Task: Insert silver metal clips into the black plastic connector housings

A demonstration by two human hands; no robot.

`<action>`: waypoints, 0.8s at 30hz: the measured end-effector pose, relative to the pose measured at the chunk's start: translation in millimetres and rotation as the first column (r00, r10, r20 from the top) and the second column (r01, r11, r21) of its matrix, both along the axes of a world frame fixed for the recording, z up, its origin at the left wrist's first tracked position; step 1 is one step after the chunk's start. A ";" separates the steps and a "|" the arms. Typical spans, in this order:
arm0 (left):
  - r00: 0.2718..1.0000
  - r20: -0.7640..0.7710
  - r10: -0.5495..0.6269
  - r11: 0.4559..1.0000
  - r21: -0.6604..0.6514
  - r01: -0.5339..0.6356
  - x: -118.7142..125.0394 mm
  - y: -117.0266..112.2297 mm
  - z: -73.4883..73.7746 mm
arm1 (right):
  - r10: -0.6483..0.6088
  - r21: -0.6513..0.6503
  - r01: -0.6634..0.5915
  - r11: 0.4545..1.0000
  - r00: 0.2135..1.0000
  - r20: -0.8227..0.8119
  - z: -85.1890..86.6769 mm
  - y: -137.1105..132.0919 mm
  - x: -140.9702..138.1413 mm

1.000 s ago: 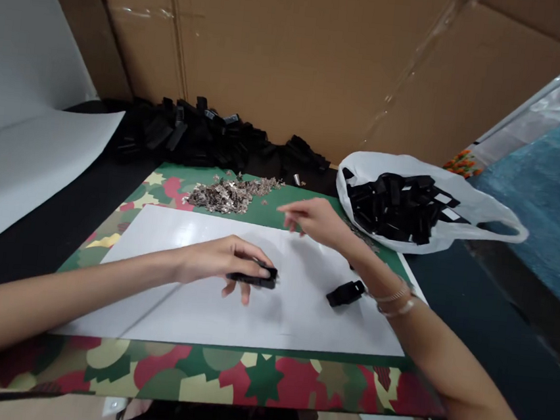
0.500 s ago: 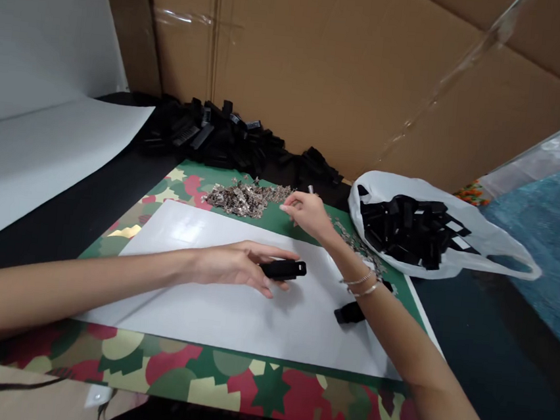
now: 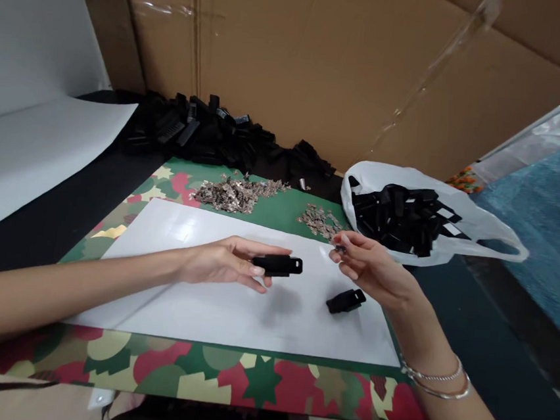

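Above the middle of the white sheet, my left hand grips a black plastic part with a small slot at its right end. My right hand, to the right of it, pinches a small metal piece between thumb and fingers. Below that hand, a second black plastic part lies on the sheet. Just beyond the sheet's far edge is a loose scatter of small metal pieces. A bigger heap of such pieces sits farther left on the green mat.
Many black parts are piled at the back against a cardboard wall. A white plastic bag at the right holds more black parts. The patterned mat runs along the table's front edge.
My right hand has come back from the far metal pieces toward the right and nearer me, with a small metal piece in its fingers. My left hand still holds the black part.
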State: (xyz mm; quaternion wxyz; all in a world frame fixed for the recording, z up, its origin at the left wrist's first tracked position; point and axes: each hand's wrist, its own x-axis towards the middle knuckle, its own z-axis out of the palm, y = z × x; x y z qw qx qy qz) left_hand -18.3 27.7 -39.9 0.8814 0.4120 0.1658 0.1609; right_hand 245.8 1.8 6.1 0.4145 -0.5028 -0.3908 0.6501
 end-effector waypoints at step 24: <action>0.975 -0.108 0.197 0.909 -0.353 -0.222 5.5 5.1 8.1 | 0.169 0.188 -0.167 0.968 0.986 0.004 -1.5 3.2 -69.4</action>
